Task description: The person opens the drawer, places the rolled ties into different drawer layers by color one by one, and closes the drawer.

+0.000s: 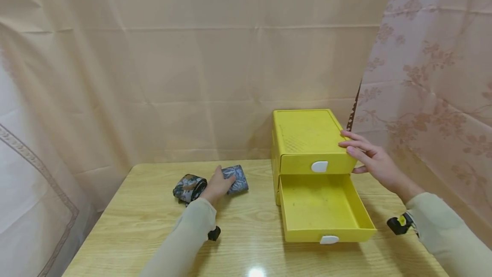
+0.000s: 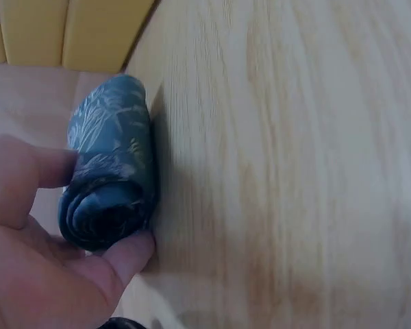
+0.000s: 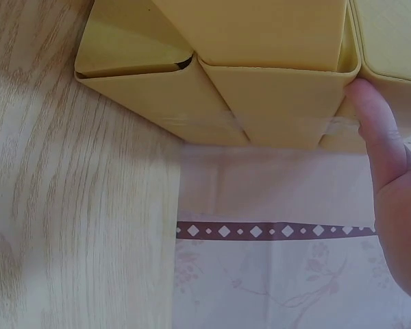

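Observation:
My left hand (image 1: 218,186) pinches a rolled-up blue-grey cloth with a pale leaf pattern (image 1: 239,180) on the table. In the left wrist view, thumb and fingers are around the coiled end of this blue roll (image 2: 113,137), which lies against the wood. Just left of that hand sits a second rolled cloth, dark camouflage (image 1: 187,186). On the right stands a yellow drawer unit (image 1: 307,127); its lower drawer (image 1: 323,208) is pulled out and bare inside, its upper drawer closed. With fingers extended, my right hand (image 1: 370,159) touches the unit's upper right edge.
The wooden table (image 1: 134,225) ends at a beige curtain (image 1: 200,76) behind. A flower-patterned curtain (image 1: 442,76) hangs at the right side. The pulled-out drawer with its white handle (image 1: 329,239) juts toward the front of the table.

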A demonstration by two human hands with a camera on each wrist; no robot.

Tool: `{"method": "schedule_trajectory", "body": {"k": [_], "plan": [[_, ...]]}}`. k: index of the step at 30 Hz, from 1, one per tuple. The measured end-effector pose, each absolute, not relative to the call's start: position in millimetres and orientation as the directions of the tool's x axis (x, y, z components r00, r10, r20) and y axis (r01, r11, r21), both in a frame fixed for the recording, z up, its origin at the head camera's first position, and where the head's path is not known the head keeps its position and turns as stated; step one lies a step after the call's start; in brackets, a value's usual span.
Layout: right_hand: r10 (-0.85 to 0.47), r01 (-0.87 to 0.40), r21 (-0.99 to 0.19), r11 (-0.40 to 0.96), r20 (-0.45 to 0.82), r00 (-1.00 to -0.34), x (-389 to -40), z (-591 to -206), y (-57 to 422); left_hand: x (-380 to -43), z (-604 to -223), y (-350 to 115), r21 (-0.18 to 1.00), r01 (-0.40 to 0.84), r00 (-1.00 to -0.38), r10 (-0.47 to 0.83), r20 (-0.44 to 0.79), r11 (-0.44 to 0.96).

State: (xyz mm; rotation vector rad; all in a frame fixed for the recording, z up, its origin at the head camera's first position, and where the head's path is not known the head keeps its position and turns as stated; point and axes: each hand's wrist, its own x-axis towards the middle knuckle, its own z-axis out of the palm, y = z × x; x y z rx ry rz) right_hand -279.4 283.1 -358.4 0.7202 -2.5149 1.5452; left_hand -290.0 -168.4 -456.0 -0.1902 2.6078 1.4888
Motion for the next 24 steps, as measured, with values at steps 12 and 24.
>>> {"method": "schedule_trajectory", "body": {"k": [12,24], "plan": [[-0.340,-0.438,-0.810,0.391,0.316,-0.886,-280.2,-357.4,283.3,-299.7,-446.4,-161.4,0.763,-0.169,-0.984,-0.064,-0.165,0.624],[-0.335,-0.428,-0.814,0.392,0.307,-0.891,-279.9,-357.0,283.5,-299.5,-441.1,-157.7,0.731,-0.203,-0.975,-0.067,-0.211,0.652]]}}
